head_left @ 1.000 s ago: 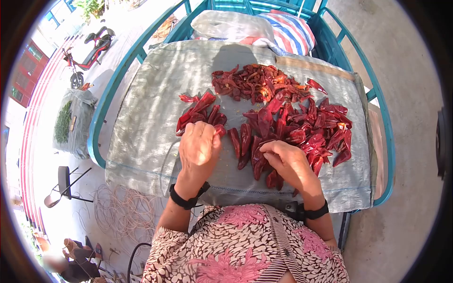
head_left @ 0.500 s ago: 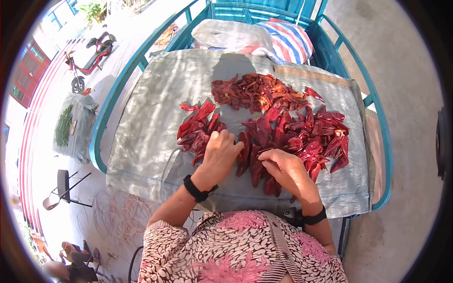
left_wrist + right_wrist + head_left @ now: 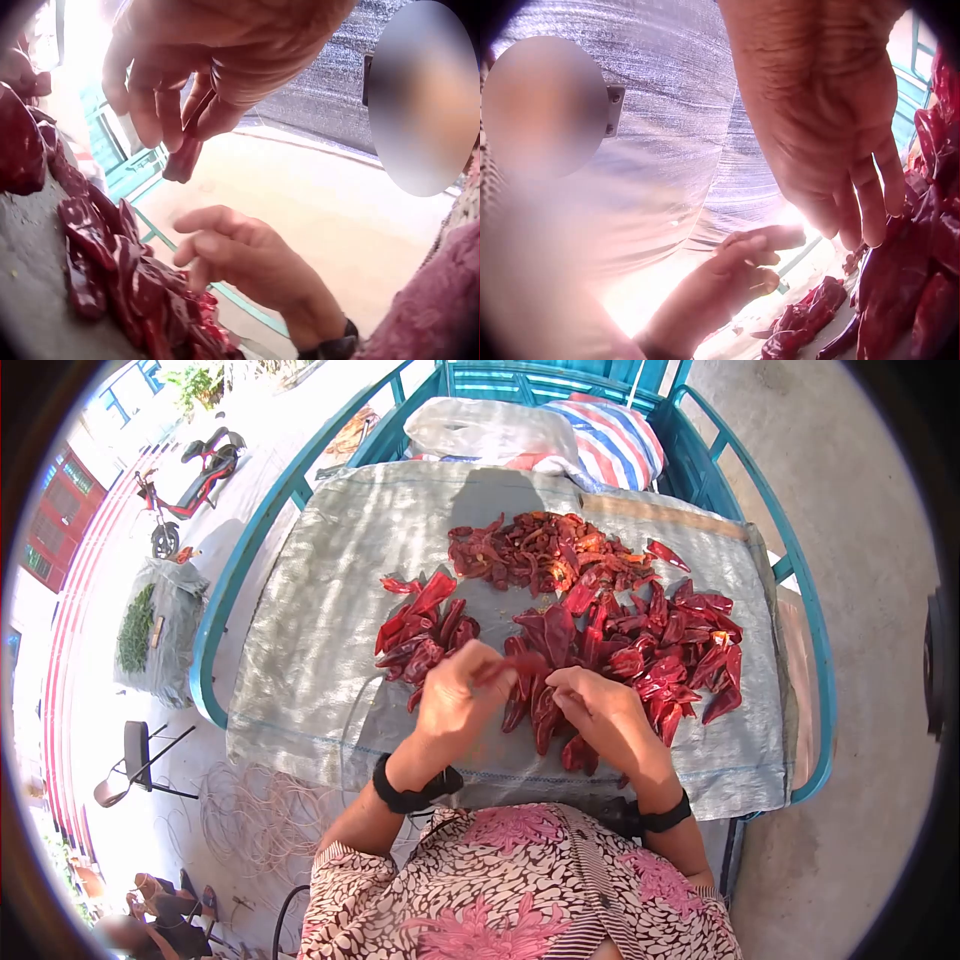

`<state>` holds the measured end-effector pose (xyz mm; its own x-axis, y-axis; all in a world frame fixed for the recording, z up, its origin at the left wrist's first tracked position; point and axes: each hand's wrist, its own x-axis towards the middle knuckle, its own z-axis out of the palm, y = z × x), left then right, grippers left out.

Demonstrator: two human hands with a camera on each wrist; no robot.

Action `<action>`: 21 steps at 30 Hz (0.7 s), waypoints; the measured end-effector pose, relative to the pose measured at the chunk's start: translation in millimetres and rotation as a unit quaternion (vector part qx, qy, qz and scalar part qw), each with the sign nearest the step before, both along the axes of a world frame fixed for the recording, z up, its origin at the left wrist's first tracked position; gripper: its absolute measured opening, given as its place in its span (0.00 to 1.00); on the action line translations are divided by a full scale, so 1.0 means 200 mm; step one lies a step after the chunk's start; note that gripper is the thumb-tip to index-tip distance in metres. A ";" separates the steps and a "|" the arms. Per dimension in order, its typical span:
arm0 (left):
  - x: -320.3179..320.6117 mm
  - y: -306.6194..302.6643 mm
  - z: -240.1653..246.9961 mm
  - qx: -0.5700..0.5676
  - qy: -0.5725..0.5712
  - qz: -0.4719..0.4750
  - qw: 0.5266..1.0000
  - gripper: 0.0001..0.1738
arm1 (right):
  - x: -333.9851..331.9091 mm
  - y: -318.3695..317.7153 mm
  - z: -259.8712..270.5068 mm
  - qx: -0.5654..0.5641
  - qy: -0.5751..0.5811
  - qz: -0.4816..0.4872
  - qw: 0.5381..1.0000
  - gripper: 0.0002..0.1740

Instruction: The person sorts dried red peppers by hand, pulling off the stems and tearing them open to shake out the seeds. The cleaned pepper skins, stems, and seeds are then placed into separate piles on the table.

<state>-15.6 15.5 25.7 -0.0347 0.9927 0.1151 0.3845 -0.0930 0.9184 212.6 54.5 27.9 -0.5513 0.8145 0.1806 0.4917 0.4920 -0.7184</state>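
My left hand (image 3: 455, 695) pinches a dried red pepper (image 3: 518, 664), raised in front of me and slightly blurred. Seen from the left wrist, this pepper (image 3: 182, 160) hangs down between the thumb and fingers of the left hand (image 3: 217, 64). Facing it, my right hand (image 3: 610, 720) is held over the near edge of the big red pepper heap (image 3: 665, 650), fingers loosely bent and nothing visible in them; the right wrist view shows the same hand (image 3: 825, 135) beside peppers (image 3: 892, 292). A smaller pile of whole peppers (image 3: 425, 630) lies beyond the left hand.
Smaller, darker pepper pieces (image 3: 545, 550) form a heap at the back of the grey woven sheet (image 3: 300, 630). Teal cart rails (image 3: 225, 590) run along both sides. Behind the sheet are a whitish sack (image 3: 490, 430) and a striped sack (image 3: 615, 445).
My left hand went from the left pile to the peppers near the right hand, then came up holding one pepper. The right hand has barely moved.
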 end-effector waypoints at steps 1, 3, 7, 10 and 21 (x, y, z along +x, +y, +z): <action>-0.02 0.03 -0.01 0.013 0.026 0.031 0.999 0.13 | 0.01 0.00 -0.01 0.009 0.020 -0.010 1.000 0.12; -0.03 0.09 -0.05 0.191 0.277 0.124 0.934 0.14 | 0.02 0.00 0.02 0.015 0.027 0.000 1.000 0.10; 0.01 0.11 -0.09 0.225 0.415 0.080 0.878 0.24 | 0.03 0.00 0.01 0.016 0.043 0.002 0.999 0.07; 0.04 0.14 -0.24 0.250 0.444 -0.023 0.860 0.23 | 0.03 0.01 0.01 0.004 0.025 0.001 1.000 0.07; 0.07 0.13 -0.15 0.275 0.341 -0.038 0.898 0.14 | 0.05 0.00 0.02 -0.034 0.024 -0.021 0.999 0.16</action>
